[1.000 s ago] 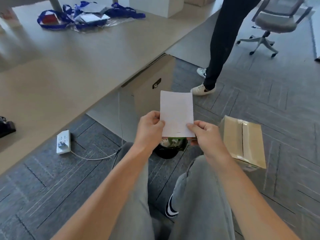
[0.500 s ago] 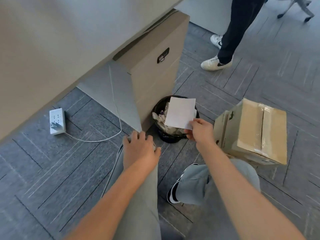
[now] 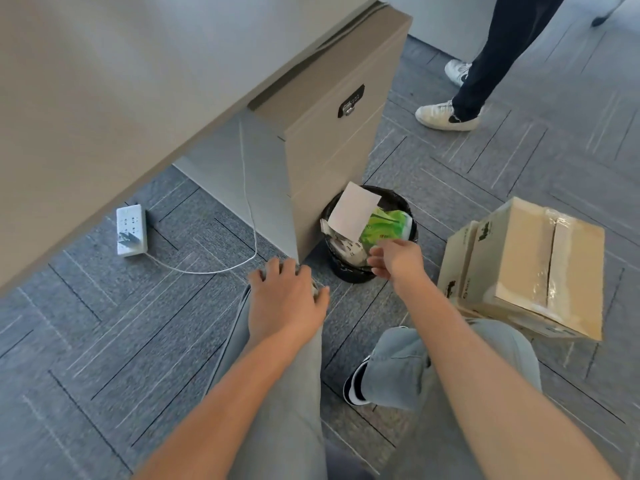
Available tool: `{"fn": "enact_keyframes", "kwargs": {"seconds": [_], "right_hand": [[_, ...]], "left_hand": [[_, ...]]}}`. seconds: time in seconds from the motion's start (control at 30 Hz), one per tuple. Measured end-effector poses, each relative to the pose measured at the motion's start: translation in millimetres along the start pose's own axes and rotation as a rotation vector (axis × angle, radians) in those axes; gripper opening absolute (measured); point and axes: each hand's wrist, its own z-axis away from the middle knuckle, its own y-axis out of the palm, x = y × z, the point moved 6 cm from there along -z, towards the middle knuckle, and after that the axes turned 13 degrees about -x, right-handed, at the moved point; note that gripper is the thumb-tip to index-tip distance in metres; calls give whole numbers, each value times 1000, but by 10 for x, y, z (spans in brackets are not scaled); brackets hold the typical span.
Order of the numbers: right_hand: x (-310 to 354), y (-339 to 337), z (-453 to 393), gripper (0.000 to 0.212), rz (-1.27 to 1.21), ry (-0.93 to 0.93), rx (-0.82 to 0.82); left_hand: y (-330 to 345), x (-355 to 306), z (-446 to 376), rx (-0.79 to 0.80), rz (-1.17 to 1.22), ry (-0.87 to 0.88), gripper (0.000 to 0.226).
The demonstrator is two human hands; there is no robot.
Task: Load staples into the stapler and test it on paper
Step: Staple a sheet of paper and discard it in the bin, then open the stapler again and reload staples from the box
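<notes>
A white sheet of paper [image 3: 353,209] lies tilted in the top of a black waste bin [image 3: 349,271] on the floor, resting on green packaging and other scraps. My right hand [image 3: 394,259] hovers just in front of the bin with its fingers apart, holding nothing and not touching the paper. My left hand [image 3: 284,299] rests flat on my left knee with fingers spread. No stapler or staples are in view.
A beige drawer cabinet [image 3: 332,126] stands under the desk [image 3: 104,81], right behind the bin. A taped cardboard box [image 3: 530,268] sits to the right. A white power strip [image 3: 130,230] and its cable lie on the carpet at left. Another person's legs [image 3: 485,71] stand beyond.
Both hands held the paper upright a second ago. The left hand dropped to my knee, the right lowered the paper over the bin and released it; it now lies in the bin.
</notes>
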Motion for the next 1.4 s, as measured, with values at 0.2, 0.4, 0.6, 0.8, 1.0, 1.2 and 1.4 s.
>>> {"fn": "enact_keyframes", "kwargs": {"seconds": [0.2, 0.4, 0.6, 0.8, 1.0, 1.2, 1.4], "right_hand": [[348, -159, 675, 20, 47, -213, 131], [694, -234, 1436, 19, 93, -412, 215], [1124, -154, 2362, 22, 146, -726, 309], [1442, 200, 3384, 19, 136, -950, 456], [1522, 843, 4177, 11, 153, -1100, 589], [1324, 1531, 4765, 33, 377, -1388, 639], [1212, 2025, 5126, 43, 563, -1602, 580]], "left_hand": [[-43, 24, 56, 27, 55, 19, 51], [-403, 164, 250, 18, 197, -1, 50], [-1260, 541, 578, -181, 271, -76, 50], [-2135, 1167, 1047, -358, 318, -168, 53], [-2725, 1842, 1500, -561, 335, -297, 50], [-2783, 2612, 1859, -644, 304, -481, 45], [-2776, 3168, 1937, -729, 355, -581, 34]]}}
